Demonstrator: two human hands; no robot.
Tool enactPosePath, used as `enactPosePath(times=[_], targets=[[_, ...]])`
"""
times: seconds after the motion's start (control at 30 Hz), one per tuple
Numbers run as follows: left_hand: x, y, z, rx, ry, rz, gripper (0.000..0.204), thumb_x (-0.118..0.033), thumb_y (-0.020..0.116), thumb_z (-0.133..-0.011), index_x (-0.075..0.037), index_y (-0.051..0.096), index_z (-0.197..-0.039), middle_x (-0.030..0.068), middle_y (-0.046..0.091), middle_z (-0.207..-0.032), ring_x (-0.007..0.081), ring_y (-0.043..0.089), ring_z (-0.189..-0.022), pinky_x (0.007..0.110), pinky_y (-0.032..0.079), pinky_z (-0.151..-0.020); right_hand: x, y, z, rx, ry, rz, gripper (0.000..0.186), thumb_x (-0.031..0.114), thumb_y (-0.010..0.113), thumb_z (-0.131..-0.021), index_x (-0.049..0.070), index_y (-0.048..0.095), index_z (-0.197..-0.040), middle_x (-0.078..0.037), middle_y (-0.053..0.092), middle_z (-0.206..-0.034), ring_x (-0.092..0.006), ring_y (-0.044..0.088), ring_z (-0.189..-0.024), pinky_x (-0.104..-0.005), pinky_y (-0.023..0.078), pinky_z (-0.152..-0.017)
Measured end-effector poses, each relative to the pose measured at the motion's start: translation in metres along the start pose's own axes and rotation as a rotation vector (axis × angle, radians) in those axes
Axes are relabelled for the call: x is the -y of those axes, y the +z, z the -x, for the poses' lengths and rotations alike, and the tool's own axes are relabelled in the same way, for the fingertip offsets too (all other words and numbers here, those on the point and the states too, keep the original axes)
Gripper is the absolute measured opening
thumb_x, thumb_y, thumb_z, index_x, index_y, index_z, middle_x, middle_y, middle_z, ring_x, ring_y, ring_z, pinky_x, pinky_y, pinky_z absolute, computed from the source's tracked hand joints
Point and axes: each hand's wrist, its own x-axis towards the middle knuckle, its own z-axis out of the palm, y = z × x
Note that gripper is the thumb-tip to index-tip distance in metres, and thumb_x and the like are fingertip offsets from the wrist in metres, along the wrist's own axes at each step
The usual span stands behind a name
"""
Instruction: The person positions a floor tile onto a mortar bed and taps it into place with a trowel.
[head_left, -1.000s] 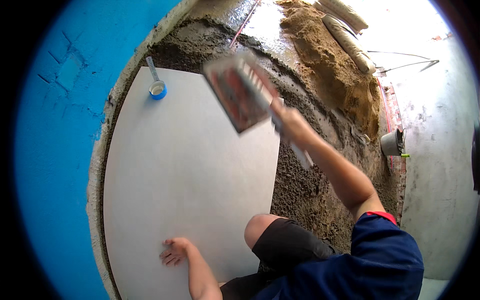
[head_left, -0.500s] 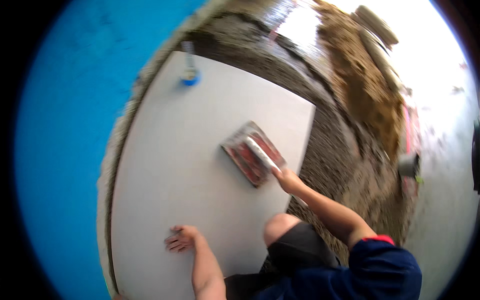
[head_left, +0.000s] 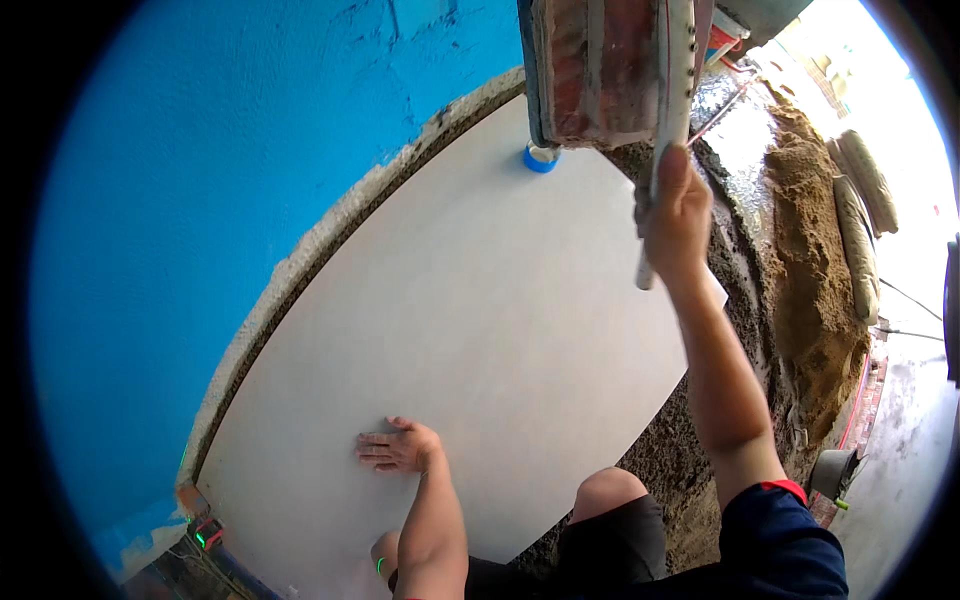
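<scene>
A large pale floor tile (head_left: pixel 480 310) lies in front of me, along the blue wall. My left hand (head_left: pixel 398 448) rests flat on the tile with its fingers spread. My right hand (head_left: pixel 682 215) is wrapped round the long pale handle of a tamper (head_left: pixel 600 75), raised at the top of the view. The tamper's broad rectangular head is reddish with grey, dirty edges, and the picture's top edge cuts it off. Just below it, a small round blue thing (head_left: pixel 541 160) with a pale top sits on the tile's far end.
A blue wall (head_left: pixel 200 220) with a rough lower edge borders the tile's left side. Dark, wet mortar (head_left: pixel 690 440) lies to the right, with a sand heap (head_left: pixel 815 260) and rolled sacks (head_left: pixel 862 200) beyond. A grey bucket (head_left: pixel 832 473) stands at right. A small device (head_left: pixel 207 533) glows green at lower left.
My right hand has lifted the tamper up off the middle of the tile, away from me. My left hand stays flat on the tile. The whole view has turned and shifted.
</scene>
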Motion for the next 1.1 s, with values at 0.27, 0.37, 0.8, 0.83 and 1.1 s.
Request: enactPosePath(times=[0.27,0.37,0.8,0.83,1.1], targets=[[0.002,-0.006,0.001,0.043,0.019,-0.043,0.078,-0.053,0.027,-0.098,-0.002,0.009,-0.155,0.0233,0.005,-0.161,0.0393,0.006,-0.149,0.054,0.009,-0.118,-0.090,0.070,0.086,0.663,0.943,0.487,0.066,0.059,0.037,-0.098,-0.001,0.064,-0.102,-0.013,0.060,-0.066,-0.0258,0.060,-0.051,-0.0375,0.049,-0.045],[-0.002,-0.010,0.001,0.036,0.017,0.032,0.079,-0.053,0.026,-0.098,-0.001,0.008,-0.155,0.0231,0.004,-0.161,0.0386,0.004,-0.149,0.053,0.007,-0.118,-0.046,0.055,0.056,0.637,0.944,0.275,0.058,0.060,0.039,-0.098,0.005,0.056,-0.107,-0.002,0.049,-0.060,-0.0151,0.050,-0.046,-0.0331,0.044,-0.041],[0.002,-0.001,-0.003,0.044,0.026,0.034,0.083,-0.058,0.024,-0.097,-0.002,0.006,-0.155,0.0241,0.001,-0.161,0.0388,0.002,-0.149,0.054,0.006,-0.118,-0.083,0.100,0.067,0.404,0.481,0.534,0.060,0.050,0.034,-0.102,-0.001,0.059,-0.082,-0.016,0.061,-0.063,-0.0313,0.059,-0.059,-0.0413,0.049,-0.052],[0.002,-0.002,-0.002,0.025,0.051,0.022,0.083,-0.058,0.024,-0.097,-0.001,0.005,-0.154,0.0248,0.000,-0.160,0.0392,0.001,-0.149,0.054,0.006,-0.118,-0.091,0.100,0.077,0.563,0.906,0.600,0.061,0.053,0.036,-0.101,0.000,0.061,-0.085,-0.014,0.059,-0.061,-0.0295,0.060,-0.057,-0.0407,0.049,-0.049],[0.000,-0.007,-0.001,0.030,0.039,0.000,0.081,-0.055,0.027,-0.098,-0.002,0.007,-0.155,0.0231,0.002,-0.161,0.0387,0.003,-0.149,0.054,0.006,-0.118,0.014,0.053,0.010,0.535,0.773,0.166,0.063,0.064,0.044,-0.095,0.006,0.057,-0.077,-0.001,0.051,-0.058,-0.0114,0.049,-0.045,-0.0321,0.041,-0.039]])
